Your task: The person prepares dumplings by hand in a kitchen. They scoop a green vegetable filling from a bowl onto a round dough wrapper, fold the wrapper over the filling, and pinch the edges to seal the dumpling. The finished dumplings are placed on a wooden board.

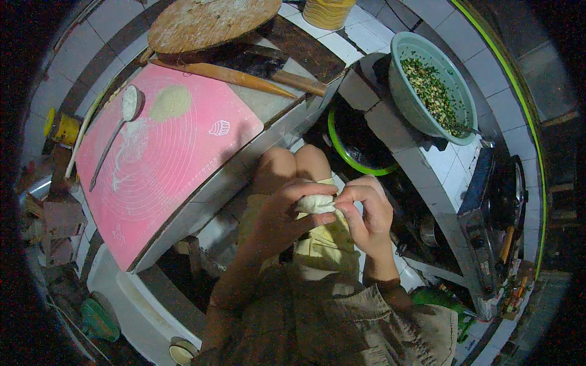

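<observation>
A piece of pale, pleated dough (316, 204) lies in the fingers of my left hand (293, 210), above my lap. The thumb and forefinger of my right hand (364, 210) pinch its right end. To the left, a pink silicone pastry mat (183, 160) carries a flat round of dough (170, 102), scattered flour and a metal ladle (132, 104) with flour in its bowl. At the upper right stands a pale green basin (462, 87) of chopped green and yellowish filling (428, 91).
A wooden rolling pin (229, 77) lies by a floured round wooden board (210, 23) at the upper left. A green-rimmed dark container (361, 137) sits low between the counters. A gas stove (480, 228) is at the right, a white sink (132, 302) at the lower left.
</observation>
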Available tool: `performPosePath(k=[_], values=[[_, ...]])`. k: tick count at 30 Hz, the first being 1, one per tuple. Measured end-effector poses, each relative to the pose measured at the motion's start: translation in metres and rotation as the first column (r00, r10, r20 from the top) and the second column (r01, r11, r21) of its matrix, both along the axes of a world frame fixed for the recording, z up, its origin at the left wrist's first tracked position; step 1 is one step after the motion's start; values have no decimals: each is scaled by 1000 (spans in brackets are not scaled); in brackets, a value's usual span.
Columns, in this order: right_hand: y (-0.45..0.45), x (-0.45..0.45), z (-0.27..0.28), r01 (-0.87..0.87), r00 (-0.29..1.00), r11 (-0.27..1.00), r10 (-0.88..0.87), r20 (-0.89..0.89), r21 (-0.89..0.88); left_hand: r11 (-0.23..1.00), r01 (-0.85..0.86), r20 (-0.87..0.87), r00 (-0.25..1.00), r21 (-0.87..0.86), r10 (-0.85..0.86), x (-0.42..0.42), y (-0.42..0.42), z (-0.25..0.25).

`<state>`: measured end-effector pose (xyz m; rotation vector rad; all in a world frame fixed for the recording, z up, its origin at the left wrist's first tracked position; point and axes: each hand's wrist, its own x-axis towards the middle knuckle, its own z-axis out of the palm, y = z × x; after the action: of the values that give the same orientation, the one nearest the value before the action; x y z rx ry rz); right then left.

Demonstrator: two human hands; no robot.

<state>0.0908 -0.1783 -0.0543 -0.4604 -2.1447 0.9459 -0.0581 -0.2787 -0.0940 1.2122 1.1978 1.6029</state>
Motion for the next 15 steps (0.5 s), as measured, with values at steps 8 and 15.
performPosePath(k=[8,15], values=[[2,4,3,-33,999,997,31,-23,-74,994,-48,100,994,95,39,6,1,-4],[9,4,2,-60,989,991,44,139,116,990,-38,-111,994,-137,23,3,0,12]])
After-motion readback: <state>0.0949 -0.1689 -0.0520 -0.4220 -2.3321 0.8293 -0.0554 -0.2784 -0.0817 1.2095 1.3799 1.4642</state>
